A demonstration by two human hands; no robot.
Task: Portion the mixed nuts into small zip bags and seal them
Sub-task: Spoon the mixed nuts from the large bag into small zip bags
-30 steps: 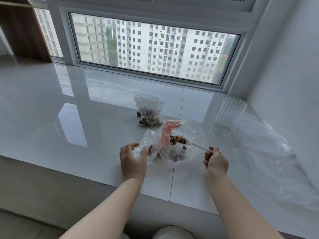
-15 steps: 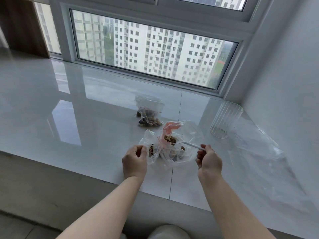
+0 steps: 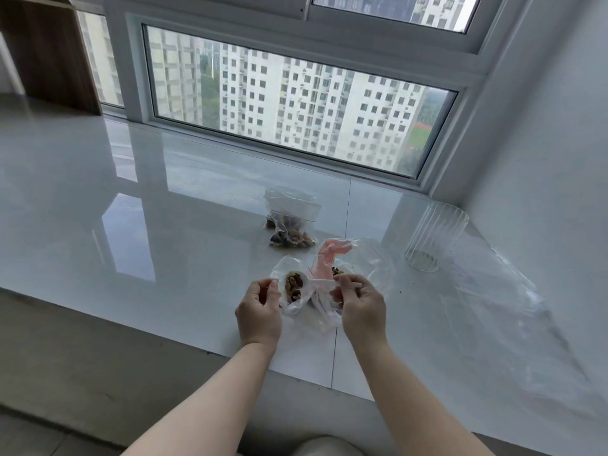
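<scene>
Left hand (image 3: 258, 312) pinches a crinkly clear small bag (image 3: 292, 291); right hand's (image 3: 360, 307) grip holds a white plastic spoon (image 3: 317, 284).

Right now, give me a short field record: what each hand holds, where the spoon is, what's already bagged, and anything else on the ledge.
left hand: holds the small zip bag open at its mouth
right hand: pinches the handle of the white plastic spoon
spoon bowl: inside the small bag's mouth, over the nuts
large supply bag: open, between the hands and the glass
filled bags: two, nearer the window, apart from the hands
ribbed glass: upright, on the right
loose plastic sheet: far right on the ledge
</scene>
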